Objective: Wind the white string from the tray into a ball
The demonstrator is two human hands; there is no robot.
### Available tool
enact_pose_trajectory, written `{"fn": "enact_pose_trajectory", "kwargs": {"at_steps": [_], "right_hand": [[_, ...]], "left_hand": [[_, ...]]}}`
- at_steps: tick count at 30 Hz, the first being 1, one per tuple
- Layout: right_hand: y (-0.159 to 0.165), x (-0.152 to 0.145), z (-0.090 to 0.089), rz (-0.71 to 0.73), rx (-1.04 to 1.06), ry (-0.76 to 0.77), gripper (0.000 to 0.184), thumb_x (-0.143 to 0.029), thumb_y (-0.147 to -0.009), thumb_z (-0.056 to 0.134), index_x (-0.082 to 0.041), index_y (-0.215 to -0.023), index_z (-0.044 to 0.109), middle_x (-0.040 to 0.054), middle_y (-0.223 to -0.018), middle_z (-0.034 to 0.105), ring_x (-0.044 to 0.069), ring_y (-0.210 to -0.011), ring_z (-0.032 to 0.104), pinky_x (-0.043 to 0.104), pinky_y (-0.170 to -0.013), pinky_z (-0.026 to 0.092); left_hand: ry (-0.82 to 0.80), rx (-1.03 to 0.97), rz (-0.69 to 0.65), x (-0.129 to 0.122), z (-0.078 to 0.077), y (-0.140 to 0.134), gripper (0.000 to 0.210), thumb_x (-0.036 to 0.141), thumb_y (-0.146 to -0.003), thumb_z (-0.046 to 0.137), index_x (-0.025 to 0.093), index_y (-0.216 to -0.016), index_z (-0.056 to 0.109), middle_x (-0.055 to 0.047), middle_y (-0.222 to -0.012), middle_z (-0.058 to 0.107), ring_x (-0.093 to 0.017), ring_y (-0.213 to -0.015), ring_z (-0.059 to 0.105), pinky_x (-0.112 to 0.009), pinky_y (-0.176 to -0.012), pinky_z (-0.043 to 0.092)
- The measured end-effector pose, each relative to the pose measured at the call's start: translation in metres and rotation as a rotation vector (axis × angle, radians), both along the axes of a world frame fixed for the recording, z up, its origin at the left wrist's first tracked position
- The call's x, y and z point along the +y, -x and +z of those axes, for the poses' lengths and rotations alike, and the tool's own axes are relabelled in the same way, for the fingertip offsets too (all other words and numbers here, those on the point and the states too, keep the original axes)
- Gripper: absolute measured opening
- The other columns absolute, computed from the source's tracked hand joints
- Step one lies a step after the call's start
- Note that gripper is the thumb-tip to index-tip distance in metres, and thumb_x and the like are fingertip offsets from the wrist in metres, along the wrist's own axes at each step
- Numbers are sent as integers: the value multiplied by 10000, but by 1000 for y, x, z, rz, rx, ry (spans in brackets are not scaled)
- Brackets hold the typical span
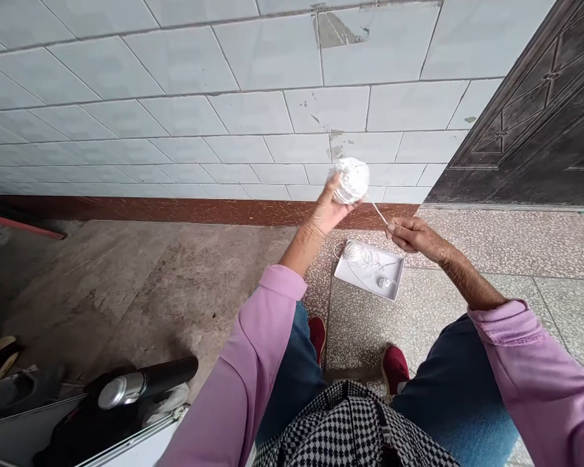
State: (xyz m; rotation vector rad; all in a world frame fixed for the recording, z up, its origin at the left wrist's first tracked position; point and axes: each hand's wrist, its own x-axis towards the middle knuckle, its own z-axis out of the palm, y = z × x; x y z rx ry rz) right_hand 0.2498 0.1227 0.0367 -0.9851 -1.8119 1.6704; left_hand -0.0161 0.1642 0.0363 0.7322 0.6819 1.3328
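Observation:
A ball of white yarn (354, 178) rests in my left hand (331, 206), which is closed around its lower side and raised in front of the tiled wall. From the ball a short taut strand (380, 213) runs down to the right. My right hand (413, 235) pinches that strand between thumb and fingers, a little lower than the ball. Below, on the floor, lies a shallow white box (392, 292). Inside it are a loose coil of white yarn (359, 255) and a small white ball (383, 282). One loop hangs over the box's left rim.
A white tiled wall (253, 110) with a reddish-brown base strip rises ahead. To the right is a dark panelled door (530, 130). At lower left an open case (126, 447) holds dark items, with a black cylinder with a silver part (168, 379). Red shoes (395, 364) stand below the box.

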Motion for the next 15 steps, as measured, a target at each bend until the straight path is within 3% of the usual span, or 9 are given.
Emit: {"fn": "enact_pose_trajectory", "kwargs": {"at_steps": [2, 6, 10, 15], "right_hand": [[-10, -4, 5, -12, 27, 39, 559, -755, -979, 724, -211, -883, 637, -91, -581, 344, 66, -482, 233, 241, -452, 160], [-37, -7, 15, -103, 58, 76, 505, -688, -965, 784, -212, -863, 650, -93, -593, 288, 68, -509, 182, 251, -464, 125], [-74, -6, 19, -282, 21, 99, 497, -661, -913, 846, -208, -827, 658, -94, -596, 263, 61, -514, 183, 279, -506, 95], [-128, -7, 7, -462, -166, 133, 538, -704, -823, 871, -222, -763, 640, -84, -608, 276, 66, -518, 215, 330, -542, 112]], "left_hand": [[23, 13, 120, 9, -1, 20, 615, 468, -862, 848, 207, -1398, 696, -145, -1403, 690, -376, -1429, 588, -361, -963, 632], [159, 49, 435, 24, -5, 61, 716, 426, -709, 996, 281, -1357, 727, -134, -1474, 699, -368, -1446, 594, -346, -973, 642], [251, -10, 711, 24, -5, 105, 584, 550, -874, 885, 368, -1398, 704, -70, -1562, 652, -294, -1471, 600, -322, -1021, 641], [331, -20, 917, 9, -4, 154, 395, 534, -1031, 717, 352, -1380, 685, -70, -1585, 616, -231, -1485, 608, -307, -1077, 627]]}}
